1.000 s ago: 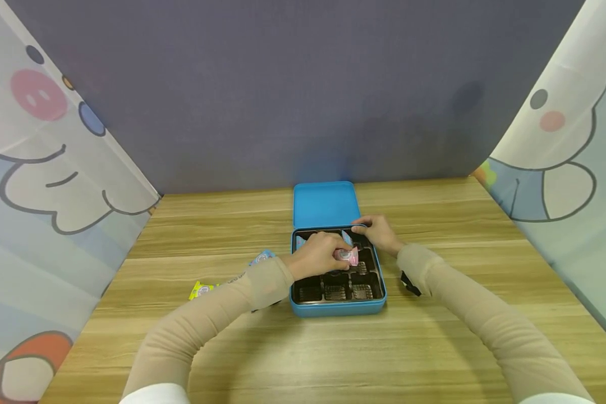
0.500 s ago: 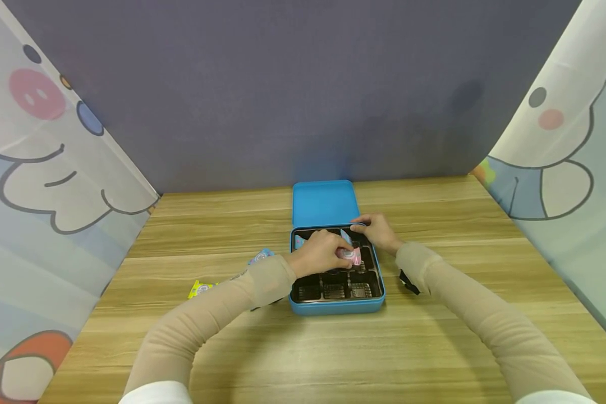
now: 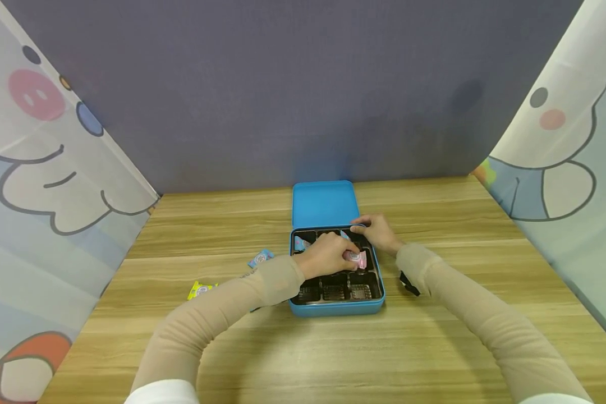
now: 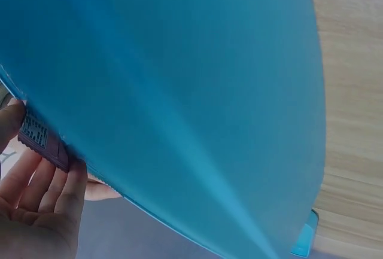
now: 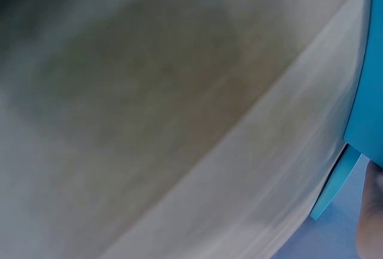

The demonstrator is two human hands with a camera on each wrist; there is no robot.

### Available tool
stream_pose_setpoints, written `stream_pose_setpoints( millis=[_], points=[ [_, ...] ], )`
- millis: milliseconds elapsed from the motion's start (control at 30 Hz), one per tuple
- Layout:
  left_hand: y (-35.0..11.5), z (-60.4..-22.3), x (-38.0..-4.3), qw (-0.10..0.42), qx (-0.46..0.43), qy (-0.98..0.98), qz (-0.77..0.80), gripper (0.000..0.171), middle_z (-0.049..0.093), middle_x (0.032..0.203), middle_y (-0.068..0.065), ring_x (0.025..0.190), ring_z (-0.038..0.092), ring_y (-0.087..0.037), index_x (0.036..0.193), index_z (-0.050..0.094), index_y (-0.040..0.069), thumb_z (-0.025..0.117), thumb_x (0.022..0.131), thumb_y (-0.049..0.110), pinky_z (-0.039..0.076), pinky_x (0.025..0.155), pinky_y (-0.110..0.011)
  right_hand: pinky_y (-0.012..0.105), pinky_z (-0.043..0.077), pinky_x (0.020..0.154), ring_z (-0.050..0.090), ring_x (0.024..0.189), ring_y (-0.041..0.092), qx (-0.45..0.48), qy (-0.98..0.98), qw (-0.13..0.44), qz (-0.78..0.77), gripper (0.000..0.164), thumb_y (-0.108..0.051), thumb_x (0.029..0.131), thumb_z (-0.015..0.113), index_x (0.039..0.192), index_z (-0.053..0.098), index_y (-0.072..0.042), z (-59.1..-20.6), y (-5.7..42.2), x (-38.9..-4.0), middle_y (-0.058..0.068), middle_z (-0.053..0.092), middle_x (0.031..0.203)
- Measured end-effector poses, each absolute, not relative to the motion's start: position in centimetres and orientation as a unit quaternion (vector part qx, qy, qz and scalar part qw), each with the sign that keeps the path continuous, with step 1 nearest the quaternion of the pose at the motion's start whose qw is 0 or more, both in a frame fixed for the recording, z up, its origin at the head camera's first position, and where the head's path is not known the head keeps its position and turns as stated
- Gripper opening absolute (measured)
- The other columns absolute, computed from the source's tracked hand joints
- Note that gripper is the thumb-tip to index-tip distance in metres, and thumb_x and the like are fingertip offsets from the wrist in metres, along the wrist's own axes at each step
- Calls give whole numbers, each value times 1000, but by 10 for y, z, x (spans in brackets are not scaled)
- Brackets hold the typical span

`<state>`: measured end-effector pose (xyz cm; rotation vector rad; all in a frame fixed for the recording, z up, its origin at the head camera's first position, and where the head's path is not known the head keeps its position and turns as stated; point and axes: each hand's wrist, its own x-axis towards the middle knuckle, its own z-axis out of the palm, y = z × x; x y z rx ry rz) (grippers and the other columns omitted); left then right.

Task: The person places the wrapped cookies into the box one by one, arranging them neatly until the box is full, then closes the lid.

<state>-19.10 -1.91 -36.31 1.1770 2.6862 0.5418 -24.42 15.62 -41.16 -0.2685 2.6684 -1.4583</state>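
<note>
My left hand (image 3: 330, 253) pinches a pink wrapped candy (image 3: 357, 258) over the right side of the tray's middle row. In the left wrist view, thumb and fingers hold that wrapper (image 4: 43, 142) by its edges, at the box rim. Beneath is an open blue box (image 3: 335, 308) with a dark brown compartment tray (image 3: 333, 279). Blue-wrapped candies (image 3: 301, 243) sit in its back row, partly hidden by the left hand. At the back right corner my right hand (image 3: 379, 231) grips the box rim between thumb and fingers; the right wrist view catches only part of that hand.
Left of the box, a blue-wrapped candy (image 3: 260, 258) and a yellow-wrapped candy (image 3: 201, 289) lie on the wooden table (image 3: 343, 359). The box lid (image 3: 325, 204) is folded back toward the grey wall (image 3: 303, 101). Cartoon-printed curtains (image 3: 550, 146) stand on both sides.
My left hand has moved slightly to the right with the pink candy, uncovering more of the blue candy in the back left compartment. The right hand has stayed at the box corner.
</note>
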Motion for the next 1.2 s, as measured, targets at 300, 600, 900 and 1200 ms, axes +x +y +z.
stream_pose_setpoints(
  millis=[300,600,900,1200],
  points=[
    [-14,-368,-189,67,406,893,181,27,71,92,-1,71,64,-3,109,68,9,66,85,19,48,62,-10,44,46,93,53,113,34,-89,872,42,-480,24,-12,88,61,109,66,-1,-414,156,-244,18,60,119],
    [-15,-369,-190,64,409,892,183,27,71,92,1,72,64,-3,109,69,11,66,85,24,49,63,-10,43,47,92,54,111,34,-93,872,36,-480,26,-12,87,62,110,65,1,-411,157,-243,19,60,117],
    [-17,-371,-191,71,400,895,183,28,71,91,1,71,64,-2,110,68,11,65,86,26,49,61,-10,43,46,93,53,113,34,-90,872,42,-479,25,-12,88,61,110,66,-1,-413,158,-244,18,59,119],
    [-16,-375,-191,67,382,897,214,33,70,82,1,53,56,-2,115,66,12,66,85,25,44,51,-13,43,45,94,51,115,34,-88,871,49,-480,25,-13,88,61,110,66,-2,-415,158,-245,17,58,121]
  ],
)
